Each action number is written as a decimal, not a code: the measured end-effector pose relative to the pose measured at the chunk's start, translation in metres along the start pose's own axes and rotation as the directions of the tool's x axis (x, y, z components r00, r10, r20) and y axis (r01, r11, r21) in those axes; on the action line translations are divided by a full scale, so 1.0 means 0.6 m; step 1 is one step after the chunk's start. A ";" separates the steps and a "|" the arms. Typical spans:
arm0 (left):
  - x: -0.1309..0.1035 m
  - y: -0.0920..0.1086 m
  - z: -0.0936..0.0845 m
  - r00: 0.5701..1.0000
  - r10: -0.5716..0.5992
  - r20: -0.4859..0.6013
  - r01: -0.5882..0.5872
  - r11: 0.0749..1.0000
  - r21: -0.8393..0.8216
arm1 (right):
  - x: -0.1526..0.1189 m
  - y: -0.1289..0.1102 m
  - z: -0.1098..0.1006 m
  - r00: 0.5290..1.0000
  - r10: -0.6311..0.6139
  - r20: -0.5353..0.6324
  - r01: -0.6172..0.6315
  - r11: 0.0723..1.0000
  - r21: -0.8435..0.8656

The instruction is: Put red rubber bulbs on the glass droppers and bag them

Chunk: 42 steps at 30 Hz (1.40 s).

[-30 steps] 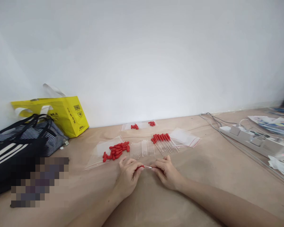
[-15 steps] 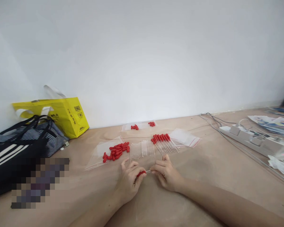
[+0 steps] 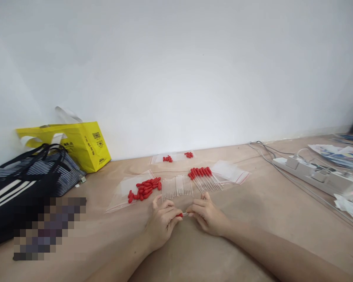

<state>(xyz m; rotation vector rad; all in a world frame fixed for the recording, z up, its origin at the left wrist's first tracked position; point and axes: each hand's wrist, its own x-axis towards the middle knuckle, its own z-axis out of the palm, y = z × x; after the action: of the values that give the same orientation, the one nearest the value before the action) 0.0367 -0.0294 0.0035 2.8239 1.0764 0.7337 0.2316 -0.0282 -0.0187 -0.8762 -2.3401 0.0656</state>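
My left hand (image 3: 163,223) pinches a small red rubber-like piece (image 3: 179,214) between thumb and forefinger. From the piece a thin clear tube (image 3: 185,214) runs to my right hand (image 3: 205,214), whose fingertips are closed on its other end. Beyond my left hand, loose red pieces (image 3: 145,188) are heaped on a clear plastic bag. A row of clear tubes (image 3: 176,185) lies in the middle. To its right, several tubes with red ends (image 3: 201,172) lie side by side. Behind them are two small clusters of red pieces (image 3: 167,158).
A yellow bag (image 3: 90,143), a striped bag (image 3: 69,172) and a black bag (image 3: 20,199) stand at the left. A power strip (image 3: 317,174) with plugs and cables lies right, near printed sheets (image 3: 341,152). An open plastic bag (image 3: 229,171) lies beyond the red-ended tubes.
My left fingers now cover more of the red piece, so only its tip shows beside the tube. My right hand has barely moved.
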 end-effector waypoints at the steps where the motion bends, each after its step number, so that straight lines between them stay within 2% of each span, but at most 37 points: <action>1: 0.001 -0.003 -0.001 1.000 0.005 0.020 -0.004 1.000 -0.013 | 0.000 0.003 -0.001 1.000 -0.014 0.005 0.014 1.000 -0.001; 7: 0.003 -0.015 -0.009 0.986 -0.020 0.168 0.038 0.994 -0.103 | 0.000 0.018 0.004 0.998 -0.069 0.008 0.069 0.997 -0.024; 11: 0.004 -0.017 -0.012 0.979 -0.028 0.201 0.053 0.991 -0.121 | 0.001 0.021 0.001 0.994 -0.104 0.037 0.106 0.993 -0.050; 14: 0.003 -0.020 -0.009 0.986 -0.054 0.156 0.067 0.994 -0.081 | 0.000 0.017 -0.007 0.996 -0.077 0.037 0.080 0.993 -0.083; 16: 0.001 -0.026 -0.005 0.993 -0.080 0.083 0.083 0.996 -0.037 | -0.002 0.014 -0.011 0.999 -0.028 0.027 0.031 0.994 -0.101; 19: -0.001 -0.039 0.001 0.981 -0.175 -0.078 0.179 0.983 0.040 | -0.003 0.014 -0.009 0.991 0.128 -0.033 -0.131 0.987 -0.098; 21: -0.001 -0.049 0.003 0.946 -0.270 -0.181 0.288 0.954 0.083 | 0.001 0.020 -0.004 0.949 0.295 -0.113 -0.306 0.947 -0.095; 24: 0.001 -0.064 0.002 0.881 -0.383 -0.277 0.432 0.891 0.141 | 0.018 0.037 0.007 0.839 0.501 -0.213 -0.532 0.838 -0.125; 28: 0.002 -0.082 -0.007 0.839 -0.429 -0.336 0.513 0.830 0.220 | 0.054 0.064 0.020 0.726 0.615 -0.307 -0.682 0.703 -0.205; 31: -0.001 -0.094 -0.013 0.824 -0.444 -0.352 0.542 0.797 0.265 | 0.076 0.077 0.029 0.671 0.651 -0.354 -0.738 0.630 -0.241; 33: -0.003 -0.101 -0.014 0.820 -0.445 -0.361 0.552 0.782 0.289 | 0.083 0.081 0.034 0.667 0.654 -0.356 -0.743 0.618 -0.258; 38: -0.005 -0.106 -0.013 0.812 -0.457 -0.363 0.571 0.750 0.334 | 0.083 0.085 0.038 0.704 0.622 -0.343 -0.709 0.642 -0.291; 42: -0.005 -0.106 -0.012 0.803 -0.484 -0.348 0.590 0.726 0.353 | 0.078 0.083 0.036 0.707 0.615 -0.350 -0.704 0.659 -0.265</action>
<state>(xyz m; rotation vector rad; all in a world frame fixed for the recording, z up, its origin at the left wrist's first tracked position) -0.0077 0.0160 -0.0031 2.5064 2.2505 0.8438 0.2205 0.0428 -0.0233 -1.8145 -1.7118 -0.1911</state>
